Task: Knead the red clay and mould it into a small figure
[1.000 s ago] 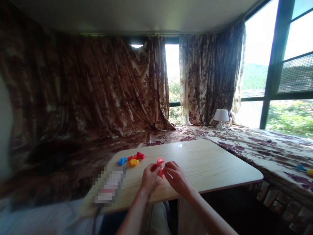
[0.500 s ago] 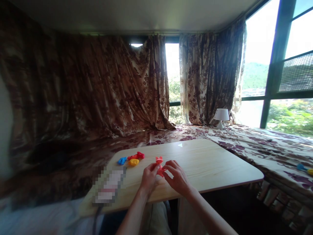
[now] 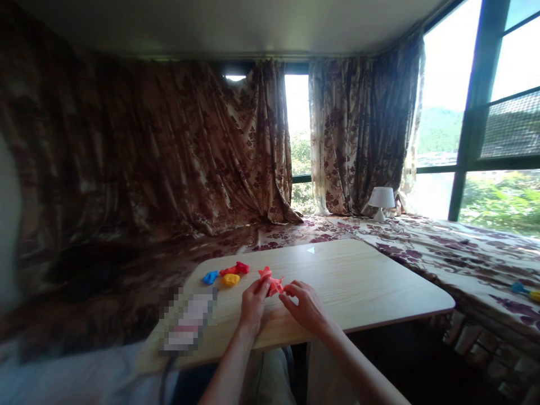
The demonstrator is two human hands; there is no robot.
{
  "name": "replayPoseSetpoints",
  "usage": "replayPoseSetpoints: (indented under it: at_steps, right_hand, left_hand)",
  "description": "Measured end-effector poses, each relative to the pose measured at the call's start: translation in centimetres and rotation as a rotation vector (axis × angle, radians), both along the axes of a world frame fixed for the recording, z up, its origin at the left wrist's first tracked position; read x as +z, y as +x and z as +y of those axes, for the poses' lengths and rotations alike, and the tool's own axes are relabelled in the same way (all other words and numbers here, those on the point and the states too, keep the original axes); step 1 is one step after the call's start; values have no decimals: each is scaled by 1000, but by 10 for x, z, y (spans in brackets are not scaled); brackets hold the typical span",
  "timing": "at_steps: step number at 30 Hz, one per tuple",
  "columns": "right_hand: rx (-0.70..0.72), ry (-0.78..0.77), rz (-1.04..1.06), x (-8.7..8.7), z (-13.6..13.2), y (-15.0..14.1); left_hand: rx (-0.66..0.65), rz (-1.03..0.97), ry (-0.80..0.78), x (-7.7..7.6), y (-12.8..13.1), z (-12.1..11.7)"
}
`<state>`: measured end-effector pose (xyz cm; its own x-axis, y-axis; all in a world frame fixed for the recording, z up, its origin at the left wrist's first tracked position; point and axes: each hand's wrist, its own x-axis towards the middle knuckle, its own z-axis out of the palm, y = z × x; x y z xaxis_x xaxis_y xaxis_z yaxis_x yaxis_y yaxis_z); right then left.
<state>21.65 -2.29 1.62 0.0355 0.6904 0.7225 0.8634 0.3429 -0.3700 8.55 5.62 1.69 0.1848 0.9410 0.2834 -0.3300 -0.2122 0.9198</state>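
Over the near part of the wooden table (image 3: 346, 281), my left hand (image 3: 253, 304) grips a coral-red, soft-looking piece (image 3: 275, 285) with flared, pointed ends. I cannot make out its exact kind. Thumb and fingers of that hand close around its left part and hide some of it. My right hand (image 3: 304, 304) has thumb and forefinger pinched at the piece's right end. Left of my hands lie a blue lump (image 3: 210, 277), a yellow lump (image 3: 230, 279) and a red lump (image 3: 236, 269), close together on the tabletop.
A blurred-out flat object (image 3: 189, 322) lies at the table's left edge, with a dark cable (image 3: 165, 377) below it. A flower-patterned bed cover (image 3: 405, 242) surrounds the table's far side. On it stand a white lamp (image 3: 382, 201) and, far right, a blue-and-yellow item (image 3: 525, 291).
The coral-red piece has tipped from upright to leaning left, its top end now further left. My left hand has shifted slightly left; my right hand stays at its right end.
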Motion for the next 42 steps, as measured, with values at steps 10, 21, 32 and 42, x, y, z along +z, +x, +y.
replayPoseSetpoints:
  at_steps: [10, 21, 32, 42]
  right_hand:
    - [-84, -99, -140, 2, 0, -3]
    - [-31, -104, -165, 4, -1, -3]
    - [-109, -98, -176, 2, -2, -4]
    - [-104, -120, -210, 4, -1, -4]
  left_hand:
    - [-80, 95, 80, 7, -1, -11]
    - [-53, 115, 111, 7, -1, -10]
    - [-65, 175, 114, 2, 1, -8]
    - [-14, 154, 137, 6, -1, -10]
